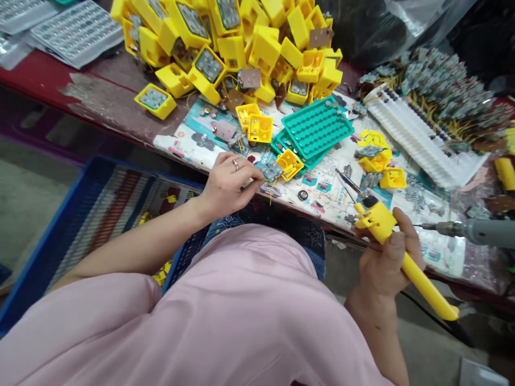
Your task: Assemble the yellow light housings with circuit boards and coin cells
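My left hand [233, 179], with a ring on one finger, is at the table's front edge. Its thumb and fingertips are pinched at the left edge of a small grey circuit board [270, 167]. Thin yellow wires hang by the board, and an open yellow plastic case [289, 164] lies against its right side. On the right, my right hand [386, 257] is wrapped round a yellow soldering iron [428, 284]. Its metal tip points up and left over the table, with a thin tube running beside it. A small round dark part [303, 195] lies between the hands.
A heap of yellow cases [241, 48] covers the back. Teal trays [317, 131] lie mid-table. At right are a white rack [426, 142] with wired boards and a grey electric screwdriver [483, 231]. A blue crate [48, 262] stands below left.
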Motion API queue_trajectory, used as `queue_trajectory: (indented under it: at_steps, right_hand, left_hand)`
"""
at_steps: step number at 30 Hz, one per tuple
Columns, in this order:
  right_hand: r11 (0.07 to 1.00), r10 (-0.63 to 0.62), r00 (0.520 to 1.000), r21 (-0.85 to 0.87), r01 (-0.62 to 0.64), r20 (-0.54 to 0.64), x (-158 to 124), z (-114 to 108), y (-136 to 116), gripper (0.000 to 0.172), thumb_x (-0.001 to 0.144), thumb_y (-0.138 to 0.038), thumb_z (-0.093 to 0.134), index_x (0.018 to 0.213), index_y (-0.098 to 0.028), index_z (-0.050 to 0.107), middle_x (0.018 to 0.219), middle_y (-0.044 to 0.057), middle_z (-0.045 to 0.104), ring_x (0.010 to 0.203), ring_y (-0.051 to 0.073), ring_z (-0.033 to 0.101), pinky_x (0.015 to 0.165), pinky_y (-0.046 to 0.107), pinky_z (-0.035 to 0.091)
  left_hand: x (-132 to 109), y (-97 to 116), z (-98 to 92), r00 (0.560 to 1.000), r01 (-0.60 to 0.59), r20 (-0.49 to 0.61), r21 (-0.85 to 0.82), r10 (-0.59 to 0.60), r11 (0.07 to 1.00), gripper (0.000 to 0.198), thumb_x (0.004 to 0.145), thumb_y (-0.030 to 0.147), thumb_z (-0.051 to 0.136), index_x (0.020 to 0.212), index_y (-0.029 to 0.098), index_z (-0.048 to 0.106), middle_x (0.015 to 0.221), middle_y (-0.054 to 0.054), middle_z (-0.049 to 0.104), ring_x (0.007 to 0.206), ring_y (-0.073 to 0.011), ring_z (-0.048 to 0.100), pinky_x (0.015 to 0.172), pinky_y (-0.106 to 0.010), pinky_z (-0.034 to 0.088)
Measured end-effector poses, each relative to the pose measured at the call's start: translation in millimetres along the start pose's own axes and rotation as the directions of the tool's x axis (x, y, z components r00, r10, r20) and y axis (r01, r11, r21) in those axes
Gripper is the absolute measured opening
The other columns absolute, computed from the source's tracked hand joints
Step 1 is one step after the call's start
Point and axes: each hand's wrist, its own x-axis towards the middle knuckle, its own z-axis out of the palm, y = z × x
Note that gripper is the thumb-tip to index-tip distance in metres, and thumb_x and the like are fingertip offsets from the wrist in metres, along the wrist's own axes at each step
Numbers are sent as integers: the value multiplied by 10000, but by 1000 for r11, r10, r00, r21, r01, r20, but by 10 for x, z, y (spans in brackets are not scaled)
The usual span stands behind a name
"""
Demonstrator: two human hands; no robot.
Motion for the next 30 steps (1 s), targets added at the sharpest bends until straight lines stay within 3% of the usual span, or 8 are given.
queue_trajectory:
  at_steps: [4,7,10,15,18,24,27,30]
  right_hand:
    - [980,-129,992,151,129,-7,18,93,-84,575,774,-564,720,1188,-166,695,659,20,704,462,177,649,398,278,527]
    - [957,-253,964,167,238,79,21,162,-128,642,821,-620,666,1321,-220,619,752,34,756,549,211,716,442,307,583]
    - [935,-347,927,130,331,139,17,234,-171,562,848,-579,662,1326,-285,625,864,30,775,675,206,754,517,294,613]
    - [906,-419,892,4,424,170,23,304,-239,540,882,-566,628,1314,-241,639,1051,73,757,728,198,760,592,303,637]
    - [905,-420,880,29,425,222,48,329,-230,553,920,-560,577,1383,-257,571,987,48,770,763,194,764,623,312,642]
    - [864,-468,804,-5,504,367,138,482,-66,312,928,-239,629,1234,-298,609,1004,0,772,857,160,764,812,319,642]
    - [797,-524,732,-52,601,436,156,577,10,437,839,-246,745,1236,-277,565,1185,64,730,1091,215,720,931,366,617]
    - [781,-523,715,-75,620,464,183,620,59,588,822,-305,764,1334,-274,476,1243,97,694,1187,255,673,975,421,599]
  left_hand:
    - [136,-26,-21,999,-25,23,16,25,1000,182,945,295,528,962,215,690,815,-31,724,866,-210,673,860,-386,465]
    - [232,14,0,995,-84,47,33,83,996,231,956,309,516,1072,210,690,825,-34,716,877,-216,667,856,-380,450]
    - [303,98,50,984,-157,96,99,147,983,258,960,324,506,1088,199,692,865,-58,718,856,-236,656,805,-386,431]
    - [394,161,118,979,-175,146,218,145,960,292,909,443,571,934,186,709,895,-109,696,891,-285,616,800,-439,417]
    - [442,144,131,977,-189,138,185,165,964,261,919,373,537,827,192,702,895,-95,688,884,-268,606,783,-429,422]
    - [559,277,147,954,-290,136,179,268,940,264,922,294,504,784,173,693,917,-86,720,929,-272,621,744,-393,447]
    - [636,372,182,939,-320,181,147,293,936,255,919,282,492,801,174,690,797,-76,700,845,-244,627,714,-373,443]
    - [739,443,242,914,-362,224,74,338,929,269,920,298,480,816,180,699,778,-62,694,805,-229,629,696,-358,441]
